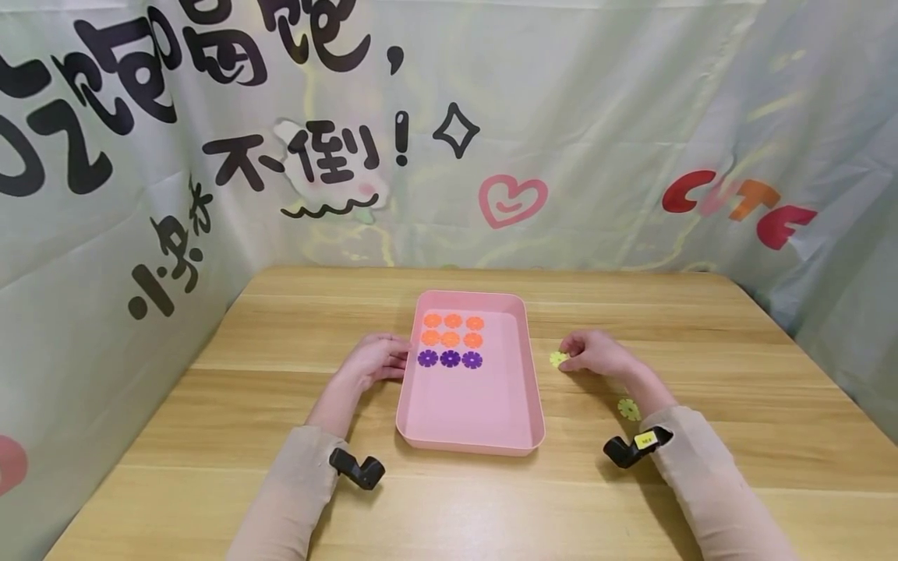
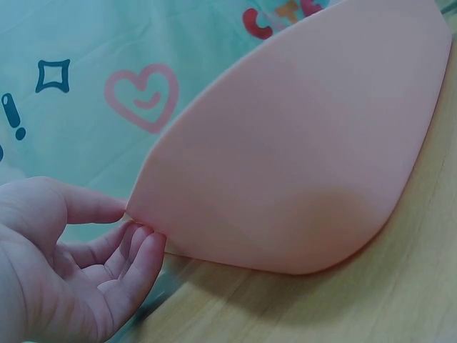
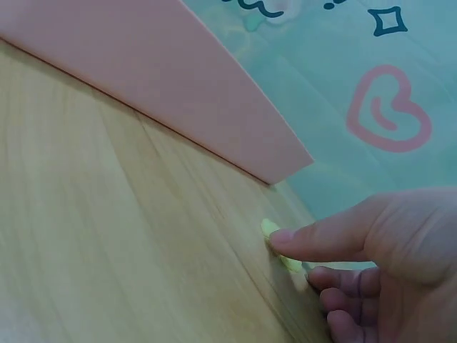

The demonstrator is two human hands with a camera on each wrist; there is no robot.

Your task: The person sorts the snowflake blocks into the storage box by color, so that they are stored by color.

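Note:
A pink tray point(image 1: 484, 413) lies on the table, with several orange flower-shaped discs point(image 1: 453, 320) in two rows and a row of three purple ones point(image 1: 450, 358). My left hand point(image 1: 372, 360) is at the tray's left side, thumb and curled fingertips holding its wall, as the left wrist view also shows. To the right of the tray, my right hand point(image 1: 596, 353) pinches a yellow-green flower-shaped disc point(image 1: 557, 358) between thumb and fingers, low over the table. In the right wrist view the thumb covers part of that disc point(image 3: 268, 227).
Another yellow-green disc point(image 1: 628, 409) lies on the wooden table point(image 1: 281, 312) beneath the right wrist. Black wrist cameras point(image 1: 358, 469) are worn at both sleeves. A printed cloth point(image 1: 596, 117) hangs behind the table and along its sides.

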